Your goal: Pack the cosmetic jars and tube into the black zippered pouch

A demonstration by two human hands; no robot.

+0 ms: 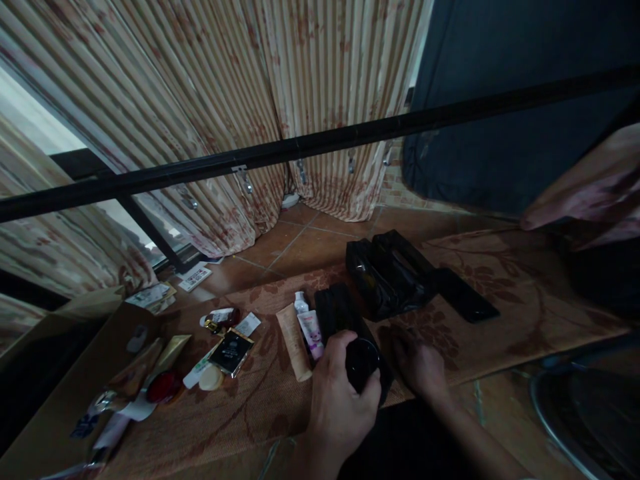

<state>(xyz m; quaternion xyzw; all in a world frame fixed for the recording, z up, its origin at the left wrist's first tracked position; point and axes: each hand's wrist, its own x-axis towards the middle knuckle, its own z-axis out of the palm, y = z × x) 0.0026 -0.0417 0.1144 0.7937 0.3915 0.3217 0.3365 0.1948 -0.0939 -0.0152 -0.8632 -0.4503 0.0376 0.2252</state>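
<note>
My left hand (343, 403) curls its thumb and fingers round a glossy, round black container (362, 360), held over the near end of a black pouch (340, 307). To the right, my right hand (421, 365) rests low by the pouch with its fingers curled in. Whatever those fingers hold, if anything, is too dark to make out. Left of the pouch lie a beige tube (294, 341), a white and pink tube (312, 333) and a small white-capped bottle (301, 303). A shiny black bag (393, 277) stands beyond my hands, with a dark phone-like slab (465, 293) beside it.
A patterned brown cloth (250, 400) covers the long bench. Left are a black and gold packet (231, 351), a cream round lid (211, 378), a red round container (164, 387) and an open cardboard box (65, 373). Another person's hand (590, 187) is at right. A dark rail (310, 144) crosses behind.
</note>
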